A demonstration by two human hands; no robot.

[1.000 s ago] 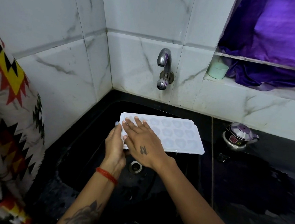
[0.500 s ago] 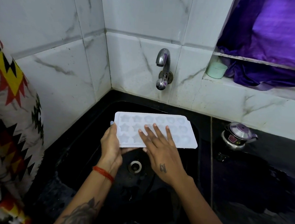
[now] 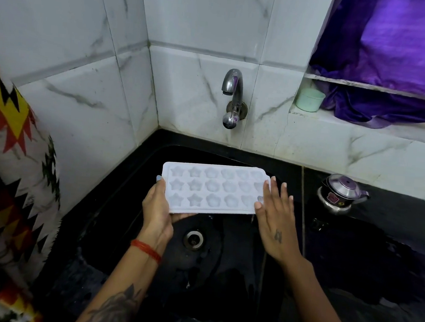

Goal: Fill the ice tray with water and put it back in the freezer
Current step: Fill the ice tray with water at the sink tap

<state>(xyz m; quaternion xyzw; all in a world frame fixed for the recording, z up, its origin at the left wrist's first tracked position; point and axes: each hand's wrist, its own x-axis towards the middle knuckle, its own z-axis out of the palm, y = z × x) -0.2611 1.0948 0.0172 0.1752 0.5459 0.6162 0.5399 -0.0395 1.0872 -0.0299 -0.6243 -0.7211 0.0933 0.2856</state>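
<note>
Tray: white ice tray, star and flower moulds facing up, held roughly level above the black sink, in front of and below the wall tap; no water runs from the spout.

Left hand: grip closed on the tray's left short edge, thumb on the rim, fingers underneath.

Right hand: grip spread, fingers straight, lying flat against the tray's right short edge.

Sink: drain below the tray's near long edge; open basin floor all around it.

Counter: black, wet, right of the sink; small steel pot with lid near the wall, well apart from the tray.

Ledge, upper right: green cup beside purple cloth.

Patterned fabric along the left edge.
</note>
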